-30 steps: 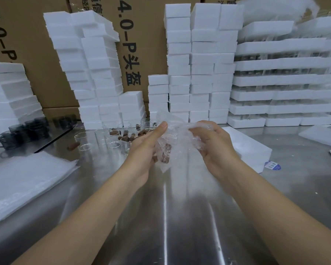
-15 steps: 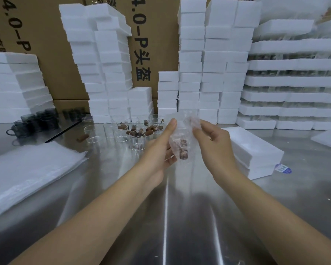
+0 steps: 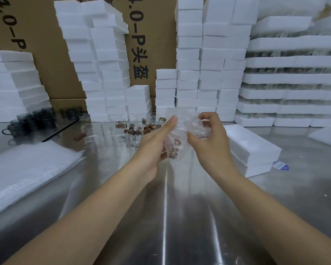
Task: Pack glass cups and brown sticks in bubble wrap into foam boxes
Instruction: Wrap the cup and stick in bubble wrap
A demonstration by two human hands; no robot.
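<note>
The left hand [image 3: 155, 148] and right hand [image 3: 212, 142] are holding a bundle of wrap [image 3: 180, 131] between them, above the surface [image 3: 166, 207]. The right fingers [image 3: 204, 116] are pinching its top. The left ones are clamped behind it, with the thumb pressing the front. Sticks [image 3: 175, 148] are showing through the wrap. Cups [image 3: 134, 139] are standing behind, and a foam box [image 3: 252, 150] is lying to the right.

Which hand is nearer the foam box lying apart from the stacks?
Right. The right hand sits just left of the foam box; the left hand is farther left, beyond the bubble wrap bundle.
</note>
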